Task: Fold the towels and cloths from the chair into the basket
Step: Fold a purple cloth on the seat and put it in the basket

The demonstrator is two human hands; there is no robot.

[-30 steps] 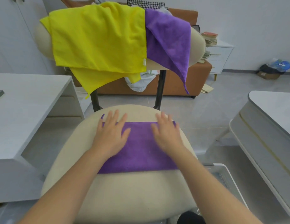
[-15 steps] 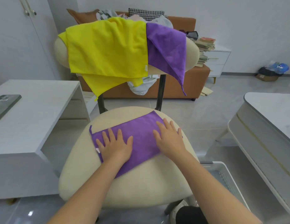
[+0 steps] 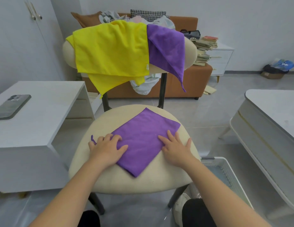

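Both hands lie on a folded purple cloth that sits on the cream seat of the chair. Left hand covers the cloth's left corner, fingers a little bent and thumb stretched out across the fabric, pressing rather than clutching. Right hand is flat with fingers spread, fingertips on the cloth's right edge and palm on the seat.

The cloth is a neat rectangle turned corner-on to the person, its surface a soft, fine nap without creases; a thin purple loop pokes out beside the left hand. The seat is rounded and padded, with a matt woven cover, on dark legs.

Over the curved backrest hang a yellow towel and a purple towel, side by side, their corners dangling below it. A white plastic basket stands on the floor just right of the chair, partly hidden by the right forearm; its contents are hard to make out.
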